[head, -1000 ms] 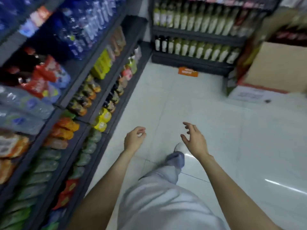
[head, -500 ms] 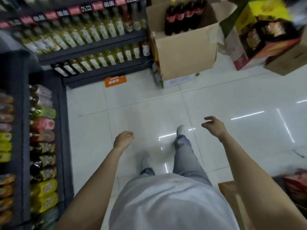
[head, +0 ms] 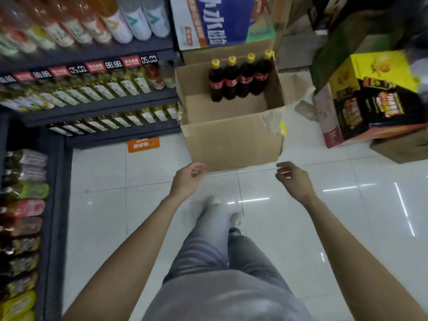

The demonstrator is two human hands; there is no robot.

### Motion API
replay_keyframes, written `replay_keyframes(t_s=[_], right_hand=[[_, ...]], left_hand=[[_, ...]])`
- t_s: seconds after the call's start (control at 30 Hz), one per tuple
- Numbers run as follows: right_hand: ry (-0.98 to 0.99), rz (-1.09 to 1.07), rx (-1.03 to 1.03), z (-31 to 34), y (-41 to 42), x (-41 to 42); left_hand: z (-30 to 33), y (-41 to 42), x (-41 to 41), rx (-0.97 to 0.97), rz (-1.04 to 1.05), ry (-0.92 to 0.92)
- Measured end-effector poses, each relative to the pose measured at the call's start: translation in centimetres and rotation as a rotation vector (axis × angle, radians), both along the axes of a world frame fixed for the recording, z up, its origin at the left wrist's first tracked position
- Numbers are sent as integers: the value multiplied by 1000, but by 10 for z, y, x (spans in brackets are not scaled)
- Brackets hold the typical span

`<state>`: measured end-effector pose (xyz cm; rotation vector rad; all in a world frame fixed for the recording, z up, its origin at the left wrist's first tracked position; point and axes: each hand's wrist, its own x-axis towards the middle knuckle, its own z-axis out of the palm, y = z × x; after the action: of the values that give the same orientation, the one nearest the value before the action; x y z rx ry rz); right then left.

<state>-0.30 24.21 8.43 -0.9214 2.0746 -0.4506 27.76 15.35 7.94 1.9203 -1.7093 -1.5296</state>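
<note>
You've closed on the open cardboard box (head: 234,144), four cola bottles (head: 238,79) standing at its back, so your left hand (head: 188,179) and right hand (head: 294,179), loosely curled and empty, can likely reach it next.

Your cardboard box (head: 234,144): plain brown corrugated card, matt, front wall smooth, right corner torn and rough-edged. Inside it, cola bottles (head: 238,82): glossy dark plastic, yellow plastic caps, shiny red labels. In front of the box, floor (head: 347,228): white glazed tile, very glossy, mirrors the lights. Left of the box, shelf (head: 92,110): dark, matt, looks like painted metal. Right of the box, printed carton (head: 375,107): card with a slick printed face. Your trousers (head: 208,251): grey cloth, matt.
</note>
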Motion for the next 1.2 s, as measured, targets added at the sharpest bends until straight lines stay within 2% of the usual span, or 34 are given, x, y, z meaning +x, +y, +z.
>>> replay_keyframes(t_s=[0.1,0.2,0.33,0.43,0.57,0.67,0.8,0.93,1.0,1.2], right_hand=[[-4,67,-85,-5,-88,-23],[15,119,-179,-28,-179,-36],[-2,123,-190,-68,-272,-35],[77,207,-258,-104,-326,-26],[212,344,-252,-148,-380,-23],[280,342,-294,-173,-401,-21],[302,305,-377,-192,-410,-15],[261,219,-434,-188,-415,-12],[231,234,-444,-178,-409,-13],[296,420,-698,-108,-362,-29]], left_hand=[[-10,-83,-43,-67,16,15],[-33,-170,-75,-55,36,33],[-75,-256,-101,-31,115,13],[-104,-295,-118,-10,144,-3],[-139,-326,-139,-20,115,20],[-165,-346,-158,-31,204,65],[-193,-363,-180,-23,431,130],[-210,-356,-182,-165,503,28],[-201,-345,-176,-202,518,58],[-114,-272,-151,-330,717,272]])
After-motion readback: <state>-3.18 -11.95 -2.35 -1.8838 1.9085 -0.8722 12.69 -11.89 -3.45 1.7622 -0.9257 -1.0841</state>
